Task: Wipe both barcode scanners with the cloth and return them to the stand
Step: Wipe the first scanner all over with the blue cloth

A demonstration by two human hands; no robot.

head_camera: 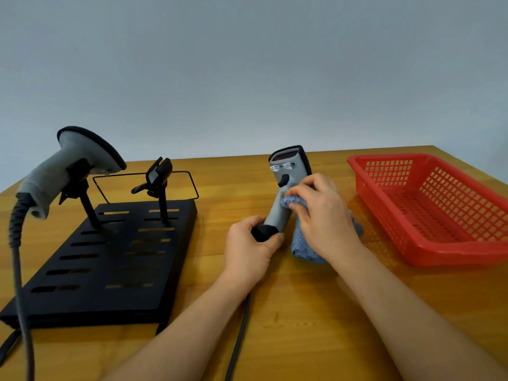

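My left hand [248,250] has its grip curled round the black butt end of the grey plastic handheld barcode scanner [286,188], holding it up off the yellow-brown wooden counter [302,312] with its long axis running from my palm up and away, tilted slightly right, its dark window end farthest from me. My right hand [323,215] presses the blue knitted cloth [302,248] against the right side of the handle, just under the black trigger, fingers bunched on the fabric while the rest of the cloth hangs down towards the counter. I judge I am mid-wipe on this 1 scanner, with the head end not yet covered by the cloth. The second grey scanner with its coiled grey cable [68,166] sits in the left cradle of the flat black slotted metal stand [115,257], head tilted up. The empty black clip cradle [158,174] on the right post lies to the left of my left hand and a little farther away, so the left hand, the nearer of the 2, would likely carry the scanner there, swinging its long axis to lie in that clip. A red plastic lattice basket [434,210] stands at my right, near the cloth hand but apart from it, and a dark cable [239,334] trails from the scanner's butt back towards me
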